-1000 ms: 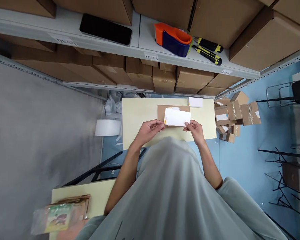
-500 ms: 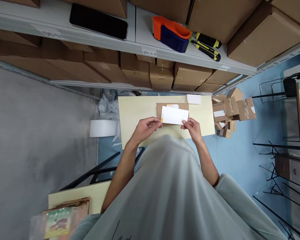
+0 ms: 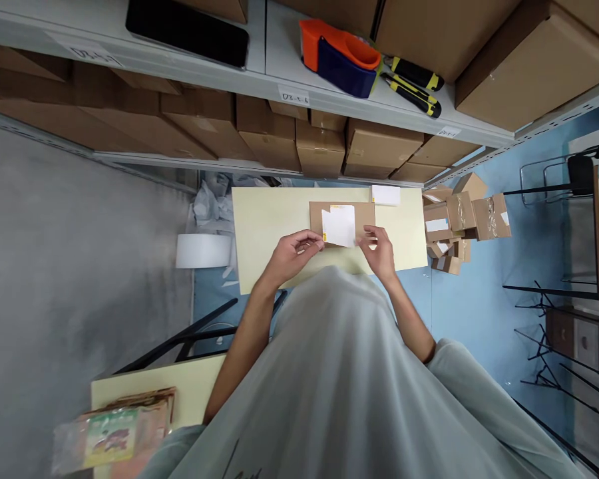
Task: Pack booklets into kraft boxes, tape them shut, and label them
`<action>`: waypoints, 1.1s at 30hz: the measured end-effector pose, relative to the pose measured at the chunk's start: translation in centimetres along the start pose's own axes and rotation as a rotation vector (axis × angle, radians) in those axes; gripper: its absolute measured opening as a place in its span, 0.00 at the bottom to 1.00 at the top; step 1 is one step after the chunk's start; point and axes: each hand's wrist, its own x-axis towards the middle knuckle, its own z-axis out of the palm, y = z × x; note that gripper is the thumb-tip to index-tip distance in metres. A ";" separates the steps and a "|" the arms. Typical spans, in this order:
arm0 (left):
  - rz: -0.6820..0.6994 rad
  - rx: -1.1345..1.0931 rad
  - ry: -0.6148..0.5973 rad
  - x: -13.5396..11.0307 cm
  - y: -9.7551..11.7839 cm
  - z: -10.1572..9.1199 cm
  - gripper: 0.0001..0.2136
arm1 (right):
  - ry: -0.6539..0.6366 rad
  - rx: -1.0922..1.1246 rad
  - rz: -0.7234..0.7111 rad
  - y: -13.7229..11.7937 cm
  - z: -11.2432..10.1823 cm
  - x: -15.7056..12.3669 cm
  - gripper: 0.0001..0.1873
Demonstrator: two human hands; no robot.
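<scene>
I hold a white slip of paper with a small yellow mark over a flat brown cardboard box that lies on a pale yellow table. My left hand pinches the slip's left edge, fingers closed. My right hand is at the slip's right side, fingers curled and blurred, and I cannot tell whether it grips the paper. A small white card lies at the table's far edge. My grey shirt hides the table's near edge.
A shelf above carries a black phone, an orange and blue tape dispenser and two utility knives, with brown boxes around. Small taped boxes are piled on the blue floor at right. A packet stack sits lower left.
The white slip looks narrower now, as if folded or turned. My right hand has moved left along it, towards my left hand. The view has shifted slightly.
</scene>
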 end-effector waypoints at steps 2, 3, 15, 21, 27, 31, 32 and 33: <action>0.009 0.029 -0.007 -0.1 0.0 0.6 0.20 | -0.078 -0.008 -0.113 -1.2 0.1 -0.6 0.20; 0.014 0.045 -0.011 -0.1 0.1 1.0 0.20 | -0.151 0.010 -0.148 -1.8 0.2 -0.8 0.18; 0.059 0.131 -0.046 -0.2 0.0 3.7 0.15 | -0.280 -0.041 -0.184 -2.2 0.3 -0.6 0.10; 0.007 0.068 0.045 0.2 -0.7 2.8 0.14 | -0.230 0.137 0.040 -0.4 -1.2 0.7 0.10; -0.042 -0.014 0.162 0.4 -1.4 1.1 0.13 | -0.185 0.221 0.132 0.3 -3.1 1.8 0.12; -0.075 -0.093 0.281 0.1 -2.3 -0.1 0.13 | -0.119 0.247 0.144 0.2 -4.1 2.0 0.12; -0.083 -0.111 0.314 0.0 -2.6 -0.4 0.13 | -0.102 0.255 0.146 0.1 -4.3 2.1 0.12; -0.090 -0.128 0.346 -0.1 -3.0 -0.8 0.13 | -0.086 0.260 0.149 0.0 -4.5 2.0 0.12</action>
